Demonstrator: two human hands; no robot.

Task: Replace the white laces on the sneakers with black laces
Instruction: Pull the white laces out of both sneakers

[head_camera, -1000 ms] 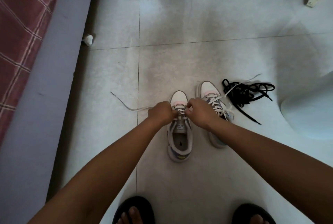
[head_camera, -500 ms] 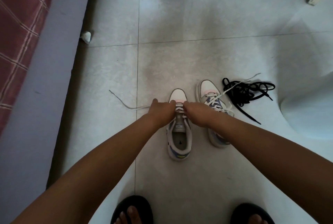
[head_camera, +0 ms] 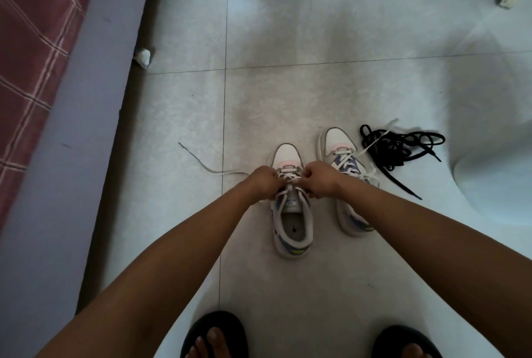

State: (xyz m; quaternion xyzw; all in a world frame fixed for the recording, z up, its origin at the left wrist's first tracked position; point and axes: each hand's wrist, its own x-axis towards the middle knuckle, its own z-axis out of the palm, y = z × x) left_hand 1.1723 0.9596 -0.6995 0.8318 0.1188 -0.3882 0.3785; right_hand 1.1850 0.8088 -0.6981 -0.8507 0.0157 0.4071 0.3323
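Two white sneakers stand side by side on the tiled floor. Over the lace area of the left sneaker my left hand and my right hand both have curled fingers pinching its white lace. One loose end of that lace trails left across the floor. The right sneaker is still laced in white, and one of its lace ends runs up to the right. A tangle of black laces lies on the floor just right of it.
A bed with a red checked cover and a grey side runs along the left. A crumpled white scrap lies by its base. A pale rounded object sits at the right. My feet in black sandals are at the bottom.
Both hands stayed on the left sneaker's laces, shifting slightly toward me, and now pinch the lace at the middle eyelets. The loose end on the left lies much as before.
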